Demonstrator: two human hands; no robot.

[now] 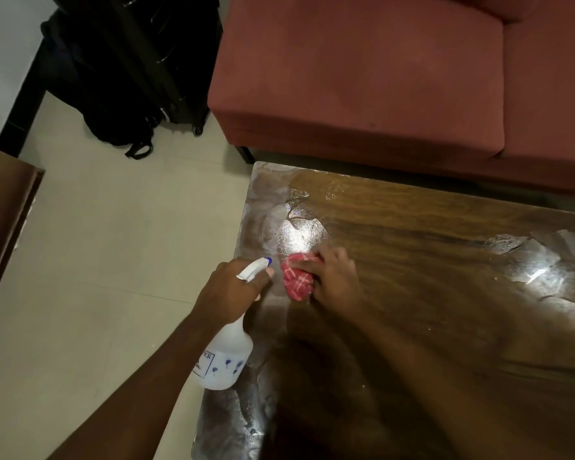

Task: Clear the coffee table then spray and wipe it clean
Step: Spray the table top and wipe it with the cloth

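While the left hand point(236, 287) has its fingers point(261, 282) curled round the neck of the spray bottle point(228, 356), nozzle aimed toward the upper middle of the frame, the right hand point(336, 277) presses a bunched red cloth point(297, 280) onto the desk point(445, 293) near its left edge, just left of centre frame. Its fingers are folded over the cloth and clamp it, though blur hides exactly how they lie. The cloth looks soft and light and will likely crumple under the palm, so spreading it flat and pressing from above should cover more than a tight wad. The bottle is thin, cloudy plastic, probably light; the neck under the trigger is the sure place to hold it, since wet sides may be slippery. The desk top is hard, glossy wood, likely slick where wet: 1 bright wet patch point(296, 234) lies just above the cloth and more streaks point(538, 260) shine at the right of the frame. The bottle and left hand sit just beside the cloth, so a leftward stroke could knock them. A red sofa point(379, 78) stands close behind the desk's far edge at upper right, dark bags point(113, 104) lie on the pale floor point(130, 227) at upper left, and a wooden cabinet point(4, 220) edges in at far left
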